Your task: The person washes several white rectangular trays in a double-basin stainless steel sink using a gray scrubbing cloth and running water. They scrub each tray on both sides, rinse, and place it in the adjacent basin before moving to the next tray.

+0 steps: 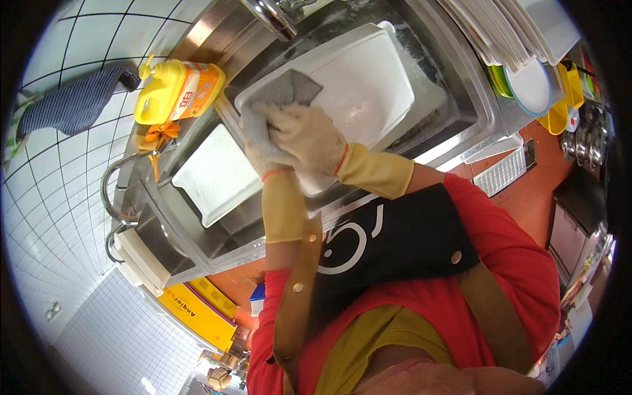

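Both hands wear cream knit gloves with orange-red cuffs over long yellow rubber gloves. They meet over the near left side of a large white plastic tub, which rests in a stainless steel sink. My right hand presses its curled fingers into a grey cloth. Close beside it, my left hand grips the lower part of the same cloth, its fingers mostly covered. The cloth's upper end lies folded over the tub's left rim. Cloudy whitish water shows inside the tub.
A white plastic container sits in the left basin. A yellow pump bottle and orange gloves are on the back ledge. Chrome faucets reach over the sink. Stacked white trays stand at right; a striped towel is by the tiled wall.
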Motion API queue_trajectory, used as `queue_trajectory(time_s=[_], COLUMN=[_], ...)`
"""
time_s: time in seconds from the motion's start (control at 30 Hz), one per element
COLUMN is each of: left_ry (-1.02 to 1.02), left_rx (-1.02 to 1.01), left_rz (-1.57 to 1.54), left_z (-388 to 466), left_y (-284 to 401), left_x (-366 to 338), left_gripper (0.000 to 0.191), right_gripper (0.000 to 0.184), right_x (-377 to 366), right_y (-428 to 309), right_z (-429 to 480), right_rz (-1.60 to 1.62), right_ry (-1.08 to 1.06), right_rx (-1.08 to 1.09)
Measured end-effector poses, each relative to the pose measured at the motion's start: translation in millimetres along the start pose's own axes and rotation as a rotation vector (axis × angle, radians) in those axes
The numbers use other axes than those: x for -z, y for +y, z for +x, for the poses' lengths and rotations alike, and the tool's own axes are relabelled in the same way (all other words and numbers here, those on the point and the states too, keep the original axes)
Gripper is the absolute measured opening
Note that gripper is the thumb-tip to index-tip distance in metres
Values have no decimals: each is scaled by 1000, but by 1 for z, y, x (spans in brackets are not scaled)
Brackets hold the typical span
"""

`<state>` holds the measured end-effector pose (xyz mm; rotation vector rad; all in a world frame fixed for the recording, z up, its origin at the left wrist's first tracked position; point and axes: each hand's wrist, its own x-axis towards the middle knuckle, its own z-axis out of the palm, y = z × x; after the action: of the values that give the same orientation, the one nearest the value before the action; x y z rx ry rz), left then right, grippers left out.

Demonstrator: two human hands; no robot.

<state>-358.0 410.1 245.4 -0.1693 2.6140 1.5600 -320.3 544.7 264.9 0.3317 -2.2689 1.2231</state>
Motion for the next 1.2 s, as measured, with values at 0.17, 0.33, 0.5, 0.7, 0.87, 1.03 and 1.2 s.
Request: queue_trajectory(time_s=[0.17,0.33,0.5,0.7,0.87,1.03,1.2], left_ry=[164,161,161,160,164,167,128], left_rx=[506,555,528,613,673,644,504], left_rz=[-268,-249,-305,-430,-487,-565,-440], left_z=[-4,-9,-4,6,5,0,-11], left_y=[10,29,18,0,-19,-34,-16], left_x=[-4,-6,-31,-32,-16,-15,-16], left_gripper=[81,89,90,91,87,87,91], right_gripper=[28,28,31,36,31,38,58], right_x=[24,77,77,28,64,95,96], right_y=[49,134,134,25,43,117,190], right_z=[-53,-91,-93,-85,-117,-142,-107], right_rz=[-202,-367,-471,-16,67,-305,-501], right_ry=[-110,216,55,-115,-366,-249,-44], right_rx=[-89,-593,-726,-239,-79,-591,-881])
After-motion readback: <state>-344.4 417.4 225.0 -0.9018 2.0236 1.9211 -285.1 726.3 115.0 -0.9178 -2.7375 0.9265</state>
